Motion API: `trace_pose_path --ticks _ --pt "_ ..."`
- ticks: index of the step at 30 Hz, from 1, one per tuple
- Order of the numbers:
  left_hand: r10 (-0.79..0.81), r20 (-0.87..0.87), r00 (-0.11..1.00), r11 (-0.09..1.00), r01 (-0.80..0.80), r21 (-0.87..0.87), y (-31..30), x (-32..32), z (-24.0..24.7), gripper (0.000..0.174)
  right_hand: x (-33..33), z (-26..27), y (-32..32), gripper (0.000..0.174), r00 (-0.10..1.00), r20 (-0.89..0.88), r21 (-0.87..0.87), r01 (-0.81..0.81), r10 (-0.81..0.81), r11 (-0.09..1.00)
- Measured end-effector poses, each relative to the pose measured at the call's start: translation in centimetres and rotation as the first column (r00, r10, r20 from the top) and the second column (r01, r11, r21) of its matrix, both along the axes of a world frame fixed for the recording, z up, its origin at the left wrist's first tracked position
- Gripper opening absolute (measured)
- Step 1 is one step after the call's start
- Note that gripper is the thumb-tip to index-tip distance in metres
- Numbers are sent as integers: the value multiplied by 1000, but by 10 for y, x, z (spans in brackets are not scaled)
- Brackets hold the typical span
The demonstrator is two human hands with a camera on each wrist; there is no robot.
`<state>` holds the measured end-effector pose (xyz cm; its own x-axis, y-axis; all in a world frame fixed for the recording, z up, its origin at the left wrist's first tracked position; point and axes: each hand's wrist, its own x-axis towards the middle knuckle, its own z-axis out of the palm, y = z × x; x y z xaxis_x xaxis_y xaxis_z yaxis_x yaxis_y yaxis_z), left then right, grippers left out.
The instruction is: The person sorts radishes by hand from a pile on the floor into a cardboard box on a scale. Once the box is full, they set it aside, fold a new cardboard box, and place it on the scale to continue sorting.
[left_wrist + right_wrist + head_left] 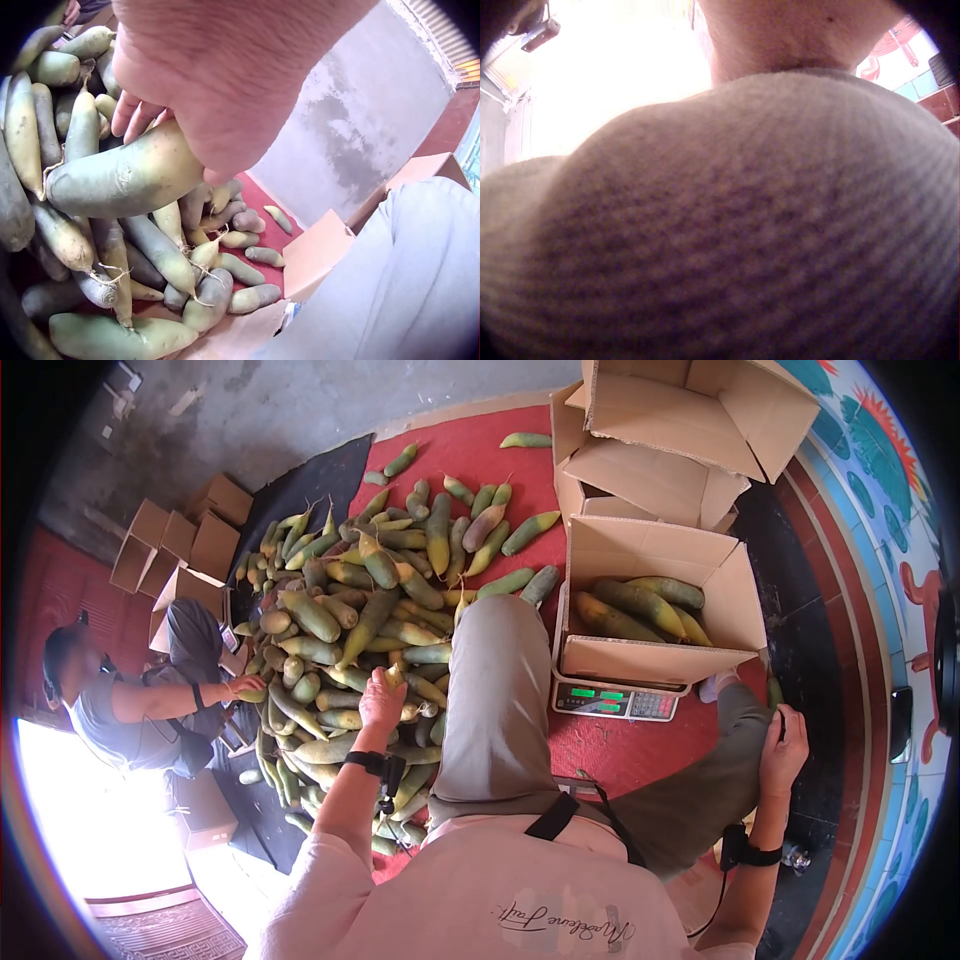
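Observation:
A big pile of long green-and-yellow radishes (370, 610) lies on the red mat in front of me. My left hand (384, 690) reaches into the near side of the pile and grips one thick green radish (124, 176), fingers over its top and thumb under it, as the left wrist view shows close up with the left hand (169, 127). My right hand (783, 745) rests on my right knee (740, 760) and holds nothing. In the right wrist view only grey trouser cloth (727, 225) and a bit of the right hand (802, 34) show.
An open cardboard box (650, 645) holding several radishes stands on a digital scale (615, 702) to my right. Empty boxes (680, 430) are stacked behind it, more boxes (180, 545) lie far left. Another person (130, 705) squats at the pile's left edge.

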<state>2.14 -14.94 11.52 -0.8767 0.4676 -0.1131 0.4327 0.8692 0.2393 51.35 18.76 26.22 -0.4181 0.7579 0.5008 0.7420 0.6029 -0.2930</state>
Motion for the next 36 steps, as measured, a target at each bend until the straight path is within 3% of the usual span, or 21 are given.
trace_pose_path --ticks 12,20,21,22,23,25,26,31,34,36 --pt "-14 -15 1000 1000 14 13 -5 3 -1 59 2 0 0 13 1000 -6 5 -7 7 1000" --pt "189 67 980 965 -198 170 -24 -20 -1 53 0 4 -2 13 1000 -5 -4 -7 7 1000" --pt "226 143 964 920 -260 295 -21 -18 15 53 -1 3 -2 13 1000 -6 -4 -6 6 1000" --pt "212 44 976 894 -212 394 -32 -36 -2 54 -1 3 -2 13 1000 -16 3 -13 13 1000" --pt "274 189 943 807 -332 488 -42 -50 -20 52 -2 3 -1 13 999 -25 10 -20 20 1000" --pt "263 494 829 556 -548 625 -30 -45 14 47 -2 2 0 13 999 -27 5 -23 24 1000" --pt "255 540 802 465 -591 659 -16 -34 43 49 -1 1 -1 13 999 -27 -1 -29 29 1000" --pt "37 537 843 145 -537 831 17 -23 123 52 -4 3 0 13 999 -2 15 -41 41 999" --pt "-151 426 892 17 -429 903 41 1 179 44 -13 11 -4 15 997 -47 -25 -62 61 998" --pt "-353 353 866 3 -376 926 51 11 201 39 -28 22 -13 16 993 -91 -65 -74 68 995"
